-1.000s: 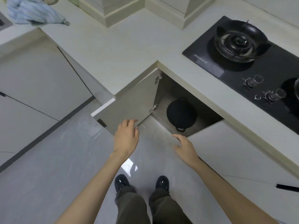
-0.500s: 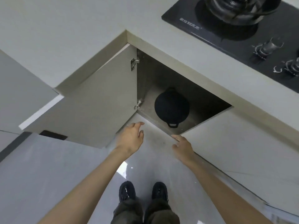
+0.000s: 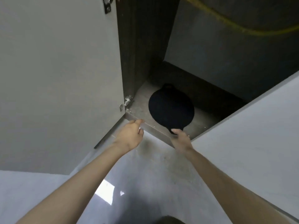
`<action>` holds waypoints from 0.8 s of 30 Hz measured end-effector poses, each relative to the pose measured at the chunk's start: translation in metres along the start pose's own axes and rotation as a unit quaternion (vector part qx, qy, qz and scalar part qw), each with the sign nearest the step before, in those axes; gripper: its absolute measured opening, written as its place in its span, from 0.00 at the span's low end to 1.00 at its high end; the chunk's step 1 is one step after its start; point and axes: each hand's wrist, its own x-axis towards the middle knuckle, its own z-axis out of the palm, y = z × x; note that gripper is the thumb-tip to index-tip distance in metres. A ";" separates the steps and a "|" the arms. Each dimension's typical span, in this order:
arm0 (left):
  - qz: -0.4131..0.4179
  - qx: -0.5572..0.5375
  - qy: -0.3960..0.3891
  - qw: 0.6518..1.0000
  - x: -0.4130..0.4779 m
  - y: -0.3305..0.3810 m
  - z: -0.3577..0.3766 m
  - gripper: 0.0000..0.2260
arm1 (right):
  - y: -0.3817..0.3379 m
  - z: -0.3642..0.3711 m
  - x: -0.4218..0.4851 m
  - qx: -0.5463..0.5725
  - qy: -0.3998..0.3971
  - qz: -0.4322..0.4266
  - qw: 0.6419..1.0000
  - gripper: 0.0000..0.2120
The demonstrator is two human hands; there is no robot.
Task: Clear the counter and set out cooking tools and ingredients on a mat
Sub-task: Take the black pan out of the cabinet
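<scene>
Here, right hand [image 3: 179, 138] grip seemingly pinching black pan [image 3: 171, 109] handle, left hand [image 3: 130, 135] relaxed, empty.

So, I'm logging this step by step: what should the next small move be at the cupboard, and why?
Probably curl the right hand round the near handle and slide the black pan out over the shelf edge. That hand touches the handle, though a firm hold isn't clear; the door stands open and the left hand rests on the edge, beside the pan's path.
</scene>
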 end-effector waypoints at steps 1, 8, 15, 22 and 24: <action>0.004 0.000 0.002 1.000 0.007 -0.004 0.008 0.18 | 0.006 0.006 0.011 -0.004 0.002 0.004 1.000 0.22; 0.033 0.016 0.015 0.999 0.050 -0.028 0.065 0.19 | 0.054 0.048 0.083 -0.089 -0.021 0.014 0.996 0.29; 0.042 -0.020 0.026 0.999 0.078 -0.040 0.104 0.18 | 0.087 0.069 0.124 -0.150 -0.020 -0.017 0.988 0.35; -0.024 -0.116 0.031 0.992 0.083 -0.047 0.131 0.17 | 0.104 0.078 0.131 -0.235 0.013 -0.086 0.968 0.37; -0.049 -0.180 0.025 0.982 0.079 -0.049 0.137 0.17 | 0.105 0.081 0.128 -0.248 0.009 -0.107 0.963 0.36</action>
